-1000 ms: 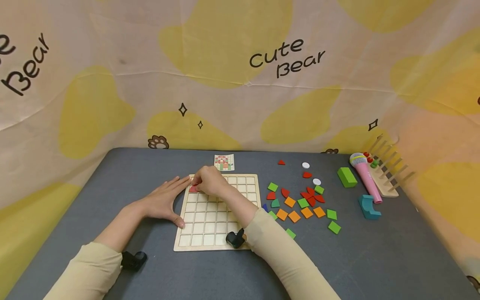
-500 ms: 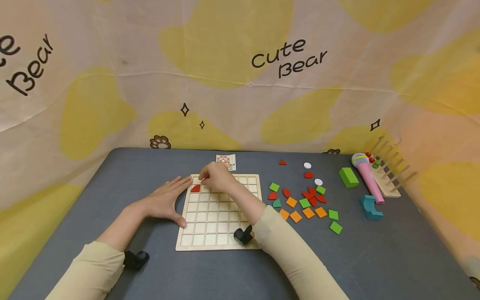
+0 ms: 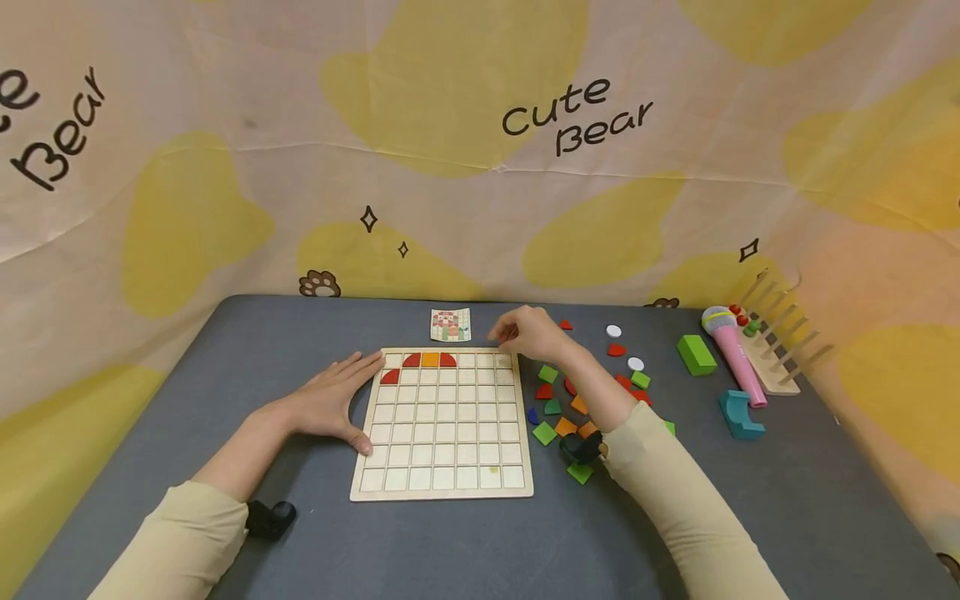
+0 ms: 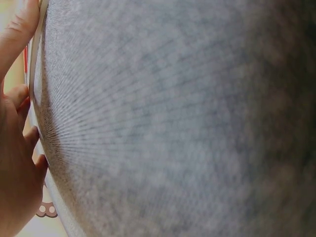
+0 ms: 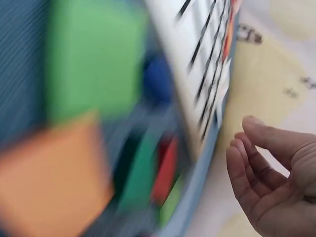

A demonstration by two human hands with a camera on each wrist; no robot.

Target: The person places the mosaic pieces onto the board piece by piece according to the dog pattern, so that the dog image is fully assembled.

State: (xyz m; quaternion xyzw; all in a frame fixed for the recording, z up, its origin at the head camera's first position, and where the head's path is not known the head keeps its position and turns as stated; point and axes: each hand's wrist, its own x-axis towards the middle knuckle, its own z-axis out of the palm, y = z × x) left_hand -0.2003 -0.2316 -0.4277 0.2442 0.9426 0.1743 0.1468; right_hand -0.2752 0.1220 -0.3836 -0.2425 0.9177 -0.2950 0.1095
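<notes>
A wooden grid board [image 3: 442, 433] lies on the dark table. In its top row an orange square tile [image 3: 430, 360] sits between two red quarter-round tiles, and another red tile [image 3: 390, 377] lies in the second row at the left. My left hand [image 3: 322, 404] rests at the board's left edge, fingers spread and thumb on the border. Over the board's top right corner hovers my right hand [image 3: 534, 333]. In the right wrist view its fingers [image 5: 239, 173] are loosely bent, with thumb and fingertips apart and nothing between them.
Several loose green, orange, red and blue tiles lie right of the board, such as a green square [image 3: 544, 433]. A small pattern card [image 3: 450, 325] lies behind it. Farther right are a green block [image 3: 696, 356], pink toy microphone [image 3: 737, 358], teal arch [image 3: 741, 415] and pegged rack [image 3: 780, 367].
My right hand has moved right from the board's top left to its top right corner, uncovering the orange tile and red tiles in the top row. My left hand stays put.
</notes>
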